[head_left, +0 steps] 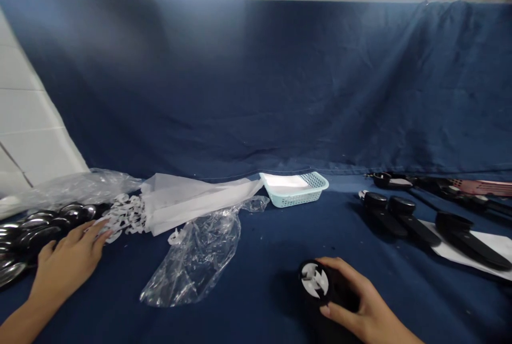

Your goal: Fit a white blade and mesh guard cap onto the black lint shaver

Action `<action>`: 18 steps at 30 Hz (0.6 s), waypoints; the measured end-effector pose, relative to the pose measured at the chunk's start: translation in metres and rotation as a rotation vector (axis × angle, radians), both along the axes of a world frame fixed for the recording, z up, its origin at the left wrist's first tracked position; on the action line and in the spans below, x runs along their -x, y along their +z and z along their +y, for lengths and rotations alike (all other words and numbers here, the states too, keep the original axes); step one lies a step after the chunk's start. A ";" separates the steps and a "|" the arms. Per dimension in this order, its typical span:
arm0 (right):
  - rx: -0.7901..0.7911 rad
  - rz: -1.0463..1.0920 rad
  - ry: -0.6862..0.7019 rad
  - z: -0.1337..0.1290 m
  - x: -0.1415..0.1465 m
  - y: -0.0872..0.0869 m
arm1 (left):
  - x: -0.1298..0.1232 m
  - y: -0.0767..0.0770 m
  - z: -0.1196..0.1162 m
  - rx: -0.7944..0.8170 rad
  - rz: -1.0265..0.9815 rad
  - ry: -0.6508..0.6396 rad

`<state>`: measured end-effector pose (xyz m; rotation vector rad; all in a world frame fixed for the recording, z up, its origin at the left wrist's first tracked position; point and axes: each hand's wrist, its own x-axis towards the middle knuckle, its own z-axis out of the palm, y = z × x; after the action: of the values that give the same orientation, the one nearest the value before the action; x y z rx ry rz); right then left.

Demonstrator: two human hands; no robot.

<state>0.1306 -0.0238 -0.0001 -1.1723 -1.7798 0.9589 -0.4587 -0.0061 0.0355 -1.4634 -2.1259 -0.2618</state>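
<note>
My right hand [356, 301] grips a black part [336, 293] near the bottom of the view. A round end of that part faces up and shows a white insert [315, 280] inside a black rim. On the left, my left hand [70, 258] reaches with spread fingers to the edge of a pile of small white plastic pieces [127, 213]. Its fingertips touch the pieces, and whether one is held cannot be made out. Shiny black rounded parts [38, 229] lie beside and behind that hand.
A white bag [192, 200] and crumpled clear plastic [200, 258] lie centre-left. Behind stands a light blue basket [296, 198] with white paper. Black handle-like parts [412, 221] and white sheets lie right, near a reddish piece [484, 188]. A blue cloth [256, 88] hangs at the back.
</note>
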 end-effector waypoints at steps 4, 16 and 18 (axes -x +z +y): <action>-0.003 -0.060 -0.004 0.001 -0.002 0.002 | 0.004 -0.002 0.001 -0.039 0.048 -0.004; -0.079 -0.138 -0.172 0.003 -0.014 -0.015 | -0.006 -0.002 -0.011 -0.110 0.020 0.011; -0.082 -0.157 -0.193 0.005 -0.017 -0.021 | -0.008 -0.002 -0.012 -0.101 0.015 0.001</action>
<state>0.1477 -0.0184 -0.0207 -1.3705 -1.7712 0.6911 -0.4510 -0.0184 0.0333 -1.4017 -2.0703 -0.3513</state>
